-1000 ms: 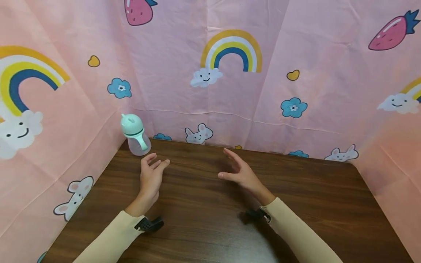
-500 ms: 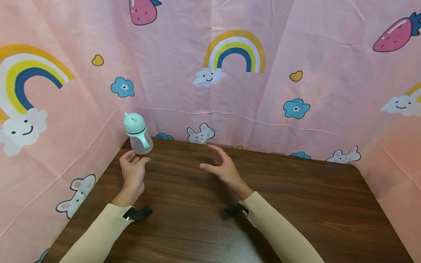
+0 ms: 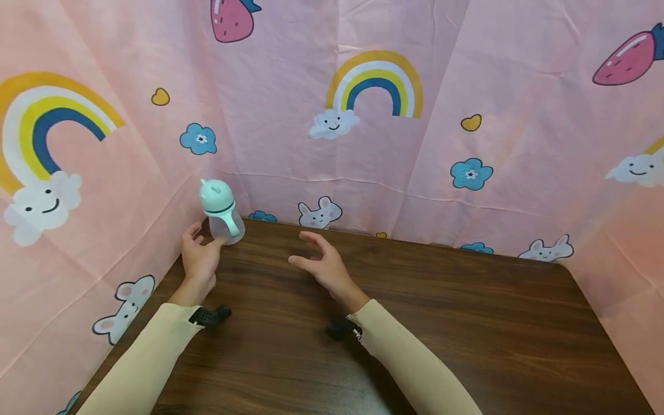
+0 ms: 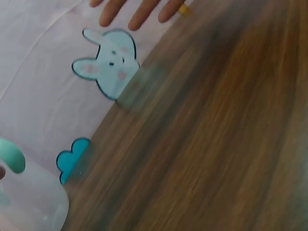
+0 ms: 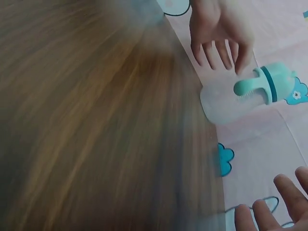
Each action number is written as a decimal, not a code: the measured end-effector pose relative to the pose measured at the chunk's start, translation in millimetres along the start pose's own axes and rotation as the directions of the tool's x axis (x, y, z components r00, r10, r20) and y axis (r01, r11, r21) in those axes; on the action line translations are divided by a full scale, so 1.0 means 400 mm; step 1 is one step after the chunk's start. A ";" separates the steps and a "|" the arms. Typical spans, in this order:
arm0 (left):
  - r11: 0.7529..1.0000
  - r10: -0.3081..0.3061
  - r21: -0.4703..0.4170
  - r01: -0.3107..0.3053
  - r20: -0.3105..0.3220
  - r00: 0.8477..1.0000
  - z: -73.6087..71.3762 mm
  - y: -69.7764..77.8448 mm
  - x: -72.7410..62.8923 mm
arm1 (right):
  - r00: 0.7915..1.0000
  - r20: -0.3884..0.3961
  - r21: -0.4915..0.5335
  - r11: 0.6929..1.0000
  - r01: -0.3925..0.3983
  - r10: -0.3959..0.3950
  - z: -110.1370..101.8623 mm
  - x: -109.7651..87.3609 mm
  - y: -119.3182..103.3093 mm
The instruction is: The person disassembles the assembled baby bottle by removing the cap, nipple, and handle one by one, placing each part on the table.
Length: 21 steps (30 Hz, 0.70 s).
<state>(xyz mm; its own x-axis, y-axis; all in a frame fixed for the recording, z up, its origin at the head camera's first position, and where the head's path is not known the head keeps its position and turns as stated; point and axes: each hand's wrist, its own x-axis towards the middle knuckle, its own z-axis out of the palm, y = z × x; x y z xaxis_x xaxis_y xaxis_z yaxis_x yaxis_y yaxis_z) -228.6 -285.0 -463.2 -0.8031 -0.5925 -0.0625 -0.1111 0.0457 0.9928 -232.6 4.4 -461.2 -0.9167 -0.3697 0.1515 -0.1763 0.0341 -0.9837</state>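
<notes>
A child's sippy cup (image 3: 217, 197) with a mint lid, a mint handle and a clear body stands upright at the table's back left corner. My left hand (image 3: 200, 258) is right at its lower left side, thumb near the base and fingers spread behind it, not closed round it. In the right wrist view the left hand (image 5: 219, 24) hangs beside the cup (image 5: 226, 103) with its fingertips close to the body. My right hand (image 3: 325, 266) hovers over the table to the right of the cup, fingers loosely bent, holding nothing.
The dark wooden table (image 3: 441, 328) reaches back to a pink printed cloth (image 3: 280, 138), which rises along its back and sides. A black strap with a camera (image 3: 210, 316) is on the left wrist, another (image 3: 343, 329) on the right.
My left hand has moved left and forward to the cup's side. My right hand has moved left toward the cup. The cup stays in its place on the table.
</notes>
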 end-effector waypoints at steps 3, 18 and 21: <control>0.999 -0.005 0.041 0.004 0.039 0.999 -0.001 -0.008 0.023 | 1.000 -0.007 0.006 1.000 -0.009 0.009 0.031 0.012 -0.004; 0.991 0.016 0.127 -0.036 0.154 0.988 0.004 -0.017 0.066 | 1.000 -0.005 -0.042 0.999 -0.029 0.029 0.158 0.079 -0.020; 0.989 0.035 0.136 -0.057 0.157 0.987 0.006 -0.017 0.069 | 0.999 -0.010 -0.059 0.998 -0.037 0.037 0.173 0.092 -0.023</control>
<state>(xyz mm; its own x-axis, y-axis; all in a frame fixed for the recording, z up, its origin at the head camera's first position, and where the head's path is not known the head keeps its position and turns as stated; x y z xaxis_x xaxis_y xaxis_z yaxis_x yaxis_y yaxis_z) -251.4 -299.6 -471.8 -0.8884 -0.4571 -0.0427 -0.1436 0.1884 0.9715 -239.6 -73.9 -453.3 -0.9262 -0.3586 0.1162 -0.1628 0.1026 -0.9813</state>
